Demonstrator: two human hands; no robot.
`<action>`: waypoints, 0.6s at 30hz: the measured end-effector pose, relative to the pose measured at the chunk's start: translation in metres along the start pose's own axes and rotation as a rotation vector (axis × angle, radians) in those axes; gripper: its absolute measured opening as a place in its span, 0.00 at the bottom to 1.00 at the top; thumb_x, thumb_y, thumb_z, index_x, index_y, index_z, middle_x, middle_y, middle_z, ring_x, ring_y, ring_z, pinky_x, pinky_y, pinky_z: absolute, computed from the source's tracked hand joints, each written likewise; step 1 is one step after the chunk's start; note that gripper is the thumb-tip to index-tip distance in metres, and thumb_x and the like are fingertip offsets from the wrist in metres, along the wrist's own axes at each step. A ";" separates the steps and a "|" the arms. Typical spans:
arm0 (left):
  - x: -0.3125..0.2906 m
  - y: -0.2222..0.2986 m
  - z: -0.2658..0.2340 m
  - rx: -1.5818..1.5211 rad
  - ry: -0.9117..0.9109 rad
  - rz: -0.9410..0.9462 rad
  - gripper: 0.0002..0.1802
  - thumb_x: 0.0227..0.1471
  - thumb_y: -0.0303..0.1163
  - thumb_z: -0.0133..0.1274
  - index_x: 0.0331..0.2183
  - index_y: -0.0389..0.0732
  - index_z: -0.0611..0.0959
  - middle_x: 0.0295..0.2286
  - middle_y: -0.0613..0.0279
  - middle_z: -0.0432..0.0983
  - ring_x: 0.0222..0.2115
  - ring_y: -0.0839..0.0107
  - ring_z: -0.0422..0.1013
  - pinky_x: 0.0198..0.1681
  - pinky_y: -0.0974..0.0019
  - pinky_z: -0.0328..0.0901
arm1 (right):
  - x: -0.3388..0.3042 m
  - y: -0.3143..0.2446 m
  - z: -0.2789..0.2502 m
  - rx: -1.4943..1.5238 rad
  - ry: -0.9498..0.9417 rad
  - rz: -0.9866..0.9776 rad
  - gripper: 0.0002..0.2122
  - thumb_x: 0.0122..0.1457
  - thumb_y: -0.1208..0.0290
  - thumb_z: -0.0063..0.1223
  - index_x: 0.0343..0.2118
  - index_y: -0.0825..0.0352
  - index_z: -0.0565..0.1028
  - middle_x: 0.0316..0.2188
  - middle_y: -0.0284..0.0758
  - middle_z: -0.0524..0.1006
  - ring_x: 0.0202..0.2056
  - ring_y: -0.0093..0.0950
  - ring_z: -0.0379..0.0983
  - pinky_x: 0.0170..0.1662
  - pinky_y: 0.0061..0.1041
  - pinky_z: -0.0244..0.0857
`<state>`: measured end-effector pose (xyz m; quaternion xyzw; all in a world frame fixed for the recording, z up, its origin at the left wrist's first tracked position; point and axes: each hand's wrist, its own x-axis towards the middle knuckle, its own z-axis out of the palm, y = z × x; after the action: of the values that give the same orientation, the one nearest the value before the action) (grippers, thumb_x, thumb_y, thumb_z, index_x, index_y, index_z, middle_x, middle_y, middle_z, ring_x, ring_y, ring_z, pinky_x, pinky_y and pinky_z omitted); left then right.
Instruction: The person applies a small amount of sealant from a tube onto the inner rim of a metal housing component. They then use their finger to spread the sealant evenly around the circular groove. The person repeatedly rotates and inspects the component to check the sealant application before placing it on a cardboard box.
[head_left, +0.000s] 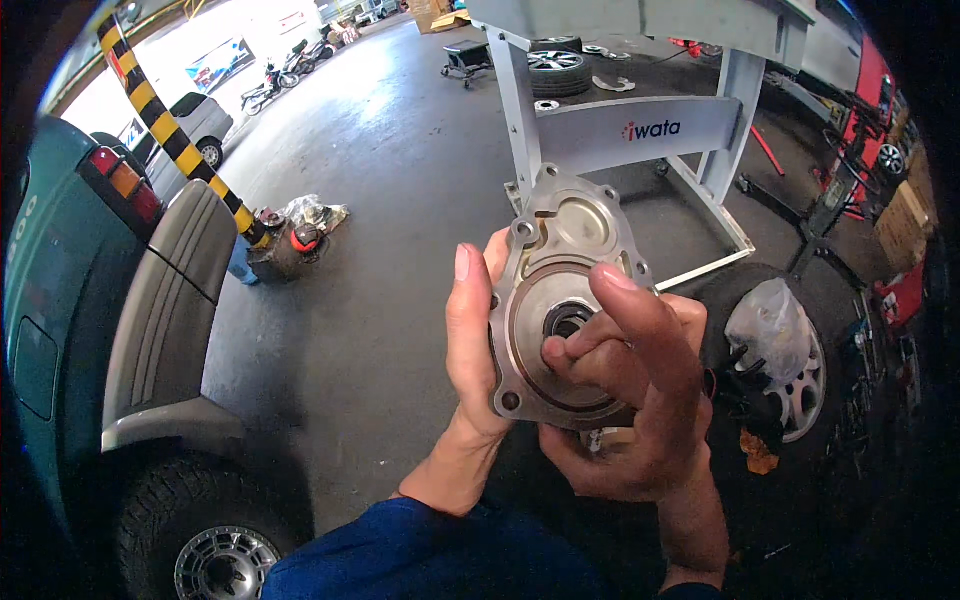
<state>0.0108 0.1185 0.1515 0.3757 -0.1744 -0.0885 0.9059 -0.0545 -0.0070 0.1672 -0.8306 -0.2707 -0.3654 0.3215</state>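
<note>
Metal housing near centre, clamped in left hand's fingers. Right hand curls over, partly blocking its bore; grip unclear. Green vehicle at 9 o'clock, striped post 10, grey stand 1, plastic bag 3.

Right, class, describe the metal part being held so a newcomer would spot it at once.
Find the large grey metal stand at upper centre, then look just below it to the person's two hands. Between the left hand and right hand is a silvery metal housing, set apart by bolt holes around its edge and a dark-ringed opening near its middle.
</note>
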 end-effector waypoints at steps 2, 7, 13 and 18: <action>-0.002 0.002 0.004 0.087 0.005 0.029 0.40 0.62 0.60 0.31 0.53 0.30 0.71 0.45 0.48 0.75 0.42 0.61 0.74 0.48 0.63 0.68 | -0.001 -0.002 -0.002 -0.026 0.008 0.012 0.42 0.33 0.77 0.67 0.58 0.74 0.63 0.32 0.26 0.79 0.37 0.22 0.74 0.52 0.31 0.53; -0.002 0.003 0.007 -0.087 -0.012 -0.009 0.41 0.62 0.59 0.34 0.53 0.27 0.71 0.45 0.44 0.75 0.44 0.58 0.74 0.50 0.61 0.69 | -0.007 -0.003 -0.007 0.001 0.040 0.012 0.35 0.32 0.74 0.71 0.51 0.69 0.72 0.36 0.26 0.79 0.36 0.21 0.73 0.48 0.32 0.56; -0.001 0.004 0.010 -0.063 -0.067 -0.034 0.38 0.65 0.57 0.24 0.51 0.33 0.72 0.42 0.55 0.75 0.41 0.69 0.73 0.47 0.65 0.67 | -0.011 0.001 -0.014 -0.099 -0.003 -0.081 0.28 0.31 0.67 0.74 0.42 0.63 0.80 0.38 0.27 0.77 0.39 0.25 0.71 0.48 0.33 0.55; 0.005 0.008 -0.002 -0.168 -0.162 -0.076 0.39 0.65 0.59 0.26 0.52 0.32 0.70 0.44 0.52 0.75 0.42 0.68 0.73 0.47 0.65 0.69 | -0.024 0.025 -0.023 0.251 0.212 0.009 0.46 0.35 0.48 0.74 0.57 0.69 0.67 0.37 0.35 0.77 0.43 0.31 0.70 0.52 0.38 0.56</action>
<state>0.0163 0.1236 0.1572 0.2963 -0.2246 -0.1671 0.9132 -0.0610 -0.0452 0.1520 -0.7418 -0.2750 -0.4131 0.4511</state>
